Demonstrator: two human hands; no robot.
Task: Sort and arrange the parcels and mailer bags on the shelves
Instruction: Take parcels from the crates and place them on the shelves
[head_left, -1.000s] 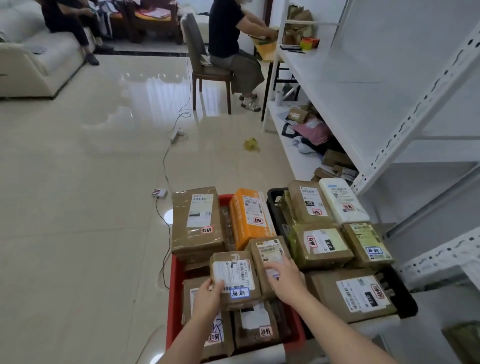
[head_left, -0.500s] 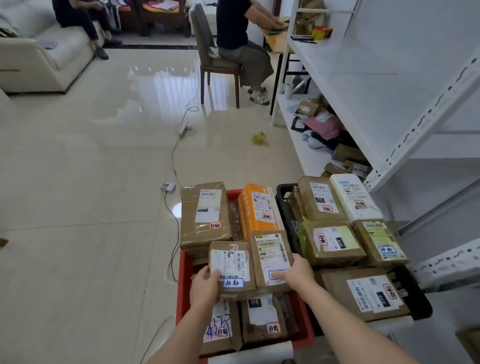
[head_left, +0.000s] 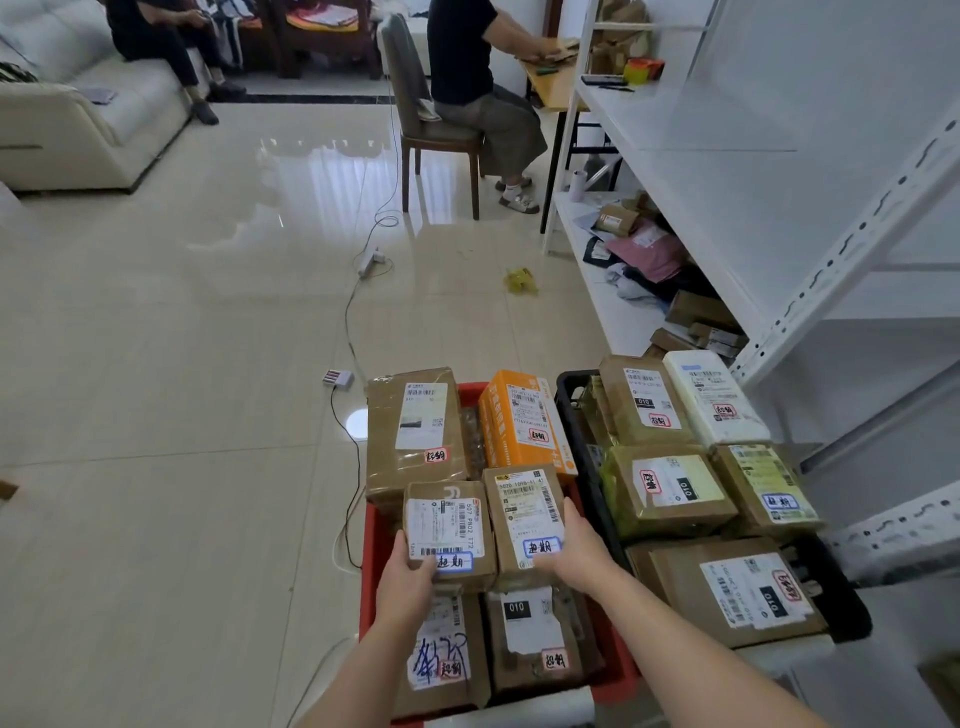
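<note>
The left hand (head_left: 410, 574) grips a small brown parcel (head_left: 448, 535) while the right hand (head_left: 574, 548) grips the adjacent taller parcel (head_left: 527, 514), both resting atop parcels in the red crate (head_left: 371, 561).

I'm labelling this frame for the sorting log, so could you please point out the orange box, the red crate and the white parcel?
orange box (head_left: 522, 421): head view, on its shipping label.
red crate (head_left: 370, 551): head view, on its left wall.
white parcel (head_left: 714, 397): head view, on its top face.
</note>
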